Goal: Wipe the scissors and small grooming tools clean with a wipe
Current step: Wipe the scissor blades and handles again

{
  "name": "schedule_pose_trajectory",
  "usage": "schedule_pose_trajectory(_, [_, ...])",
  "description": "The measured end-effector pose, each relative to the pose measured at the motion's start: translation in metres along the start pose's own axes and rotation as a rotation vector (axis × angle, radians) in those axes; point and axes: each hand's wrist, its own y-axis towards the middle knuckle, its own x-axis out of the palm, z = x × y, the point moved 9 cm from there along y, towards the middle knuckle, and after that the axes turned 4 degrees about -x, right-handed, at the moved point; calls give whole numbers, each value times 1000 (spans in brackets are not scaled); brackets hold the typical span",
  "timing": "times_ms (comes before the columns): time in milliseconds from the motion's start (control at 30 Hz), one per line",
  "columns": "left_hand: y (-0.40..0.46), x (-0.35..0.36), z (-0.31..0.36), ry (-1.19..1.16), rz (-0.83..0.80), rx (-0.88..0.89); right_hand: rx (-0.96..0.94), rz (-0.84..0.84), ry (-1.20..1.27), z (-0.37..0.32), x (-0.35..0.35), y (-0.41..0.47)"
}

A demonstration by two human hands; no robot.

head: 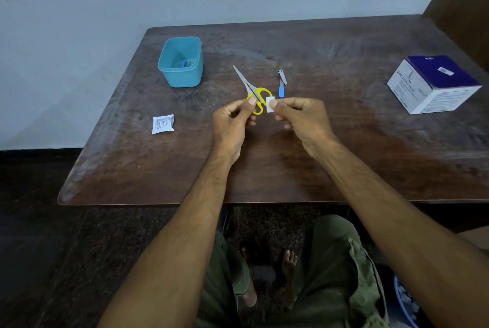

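My left hand (pixel 232 120) grips the yellow-handled scissors (pixel 248 87) by the handle loops, blades shut and pointing away to the upper left. Beside the handles, my right hand (pixel 301 118) pinches a small white wipe (pixel 270 104) between thumb and forefinger; whether it touches the right handle loop I cannot tell. A nail clipper (pixel 281 82) with a blue handle lies on the table just beyond my right hand.
A teal plastic tub (pixel 181 63) at the back left holds a small blue-handled tool. A torn white wipe sachet (pixel 163 124) lies to the left. A white and purple swab box (pixel 434 84) stands at the far right. The wooden table (pixel 317 163) meets the wall behind.
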Motion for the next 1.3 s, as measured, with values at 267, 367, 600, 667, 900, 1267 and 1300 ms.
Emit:
schedule_pose_trajectory(267, [-2,4,4,8,-48,28,99,49,187,8,5,-5])
schedule_pose_trajectory(367, [-3,4,4,-17,-57,20,102,75,200,10,7,-6])
schedule_pose_trajectory(600, [-3,4,5,-10,-47,21,48,-5,66,6,15,-8])
schedule_pose_trajectory(667, [-3,3,5,-6,-38,17,44,-15,41,7,14,-9])
schedule_pose_trajectory(900, [-3,3,5,-19,-39,9,73,-27,18,14,17,-9])
schedule_pose_trajectory(1267, [0,0,1,-142,-1,-36,86,23,-10,7,-1,3])
schedule_pose_trajectory(1300, [0,-1,1,-148,3,-40,85,24,-2,7,-2,4])
